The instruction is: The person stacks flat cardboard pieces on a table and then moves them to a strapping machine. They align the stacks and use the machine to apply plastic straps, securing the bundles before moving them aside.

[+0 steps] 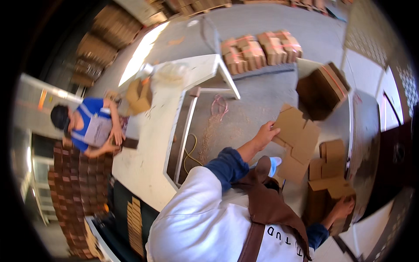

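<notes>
The left hand (pixel 266 134) grips the edge of a flat cardboard sheet (pixel 299 137), held out in front. Well apart, the right hand (pixel 343 207) touches folded cardboard (pixel 329 185) at lower right; whether it grips is unclear.

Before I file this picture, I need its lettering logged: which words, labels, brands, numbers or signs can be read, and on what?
White top: large dark letters, readable in part; I won't copy them out.
Co-worker's pale apron: small printing, too blurred to read.
Flat cardboard piece in the left hand: no lettering that I can make out.
</notes>
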Available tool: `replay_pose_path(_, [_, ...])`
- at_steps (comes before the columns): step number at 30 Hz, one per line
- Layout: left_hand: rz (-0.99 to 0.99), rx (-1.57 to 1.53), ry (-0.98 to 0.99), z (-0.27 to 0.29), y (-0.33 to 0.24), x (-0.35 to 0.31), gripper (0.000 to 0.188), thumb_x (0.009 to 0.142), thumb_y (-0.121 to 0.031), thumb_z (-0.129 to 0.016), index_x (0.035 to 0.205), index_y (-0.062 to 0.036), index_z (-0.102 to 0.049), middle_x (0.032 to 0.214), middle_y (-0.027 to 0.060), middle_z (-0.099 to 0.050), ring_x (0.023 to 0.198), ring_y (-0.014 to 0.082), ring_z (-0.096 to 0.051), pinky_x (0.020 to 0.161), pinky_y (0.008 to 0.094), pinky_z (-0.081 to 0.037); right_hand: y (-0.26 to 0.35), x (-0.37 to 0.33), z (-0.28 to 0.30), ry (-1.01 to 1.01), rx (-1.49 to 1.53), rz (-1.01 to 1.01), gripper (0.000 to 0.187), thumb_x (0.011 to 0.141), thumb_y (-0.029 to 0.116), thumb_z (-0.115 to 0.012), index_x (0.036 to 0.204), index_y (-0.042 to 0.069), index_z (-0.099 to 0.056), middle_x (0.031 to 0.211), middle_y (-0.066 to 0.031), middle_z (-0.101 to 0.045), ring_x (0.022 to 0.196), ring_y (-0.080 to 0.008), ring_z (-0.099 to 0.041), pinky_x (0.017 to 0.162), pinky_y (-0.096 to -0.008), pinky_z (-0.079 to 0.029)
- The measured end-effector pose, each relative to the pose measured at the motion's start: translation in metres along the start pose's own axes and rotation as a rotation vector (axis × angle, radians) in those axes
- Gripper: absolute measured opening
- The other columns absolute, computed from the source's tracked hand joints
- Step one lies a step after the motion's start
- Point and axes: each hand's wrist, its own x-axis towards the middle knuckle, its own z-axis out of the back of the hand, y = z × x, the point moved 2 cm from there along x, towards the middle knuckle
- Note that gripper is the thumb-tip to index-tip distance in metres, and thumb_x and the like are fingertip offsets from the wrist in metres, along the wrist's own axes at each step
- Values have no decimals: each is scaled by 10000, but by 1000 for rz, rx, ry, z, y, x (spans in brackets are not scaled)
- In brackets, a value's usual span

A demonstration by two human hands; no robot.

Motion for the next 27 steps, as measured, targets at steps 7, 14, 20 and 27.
replay_pose_path(7, [-118,-313,-544,220,24,-119,325,903,-230,-619,1141,-17,-558,1033,119,-631,891,201,-626,740,337,-520,-35,24,-33,20,-186,-38,518,888,579,-553,1281,242,-574,1346,-38,-524,1197,-318,-505,915,-524,-451])
replay_pose_path(14, [-534,-617,-1269,483,43,-331,147,914,-51,-580,1049,-48,-520,1045,99,-631,977,256,-647,750,384,-562,-13,18,9,-18,-252,103,534,894,524,-545,1302,179,-550,1256,-108,-554,1090,-339,-547,866,-529,-447])
replay_pose_path(20, [-273,-510,-1813,546,82,-450,378,944,-172,-569,1270,0,-483,1230,170,-572,1071,308,-603,875,402,-523,-31,24,-9,-187,-227,498,442,868,419,-589,1124,65,-652,971,-154,-656,751,-337,-638,584,-515,-501])
replay_pose_path(27, [172,993,-1834,578,5,-339,531,889,-237,-643,1323,12,-465,1262,257,-554,1157,390,-551,976,442,-449,-48,36,-11,-103,-536,528,448,953,412,-480,1197,51,-584,1027,-129,-651,812,-308,-649,613,-450,-529])
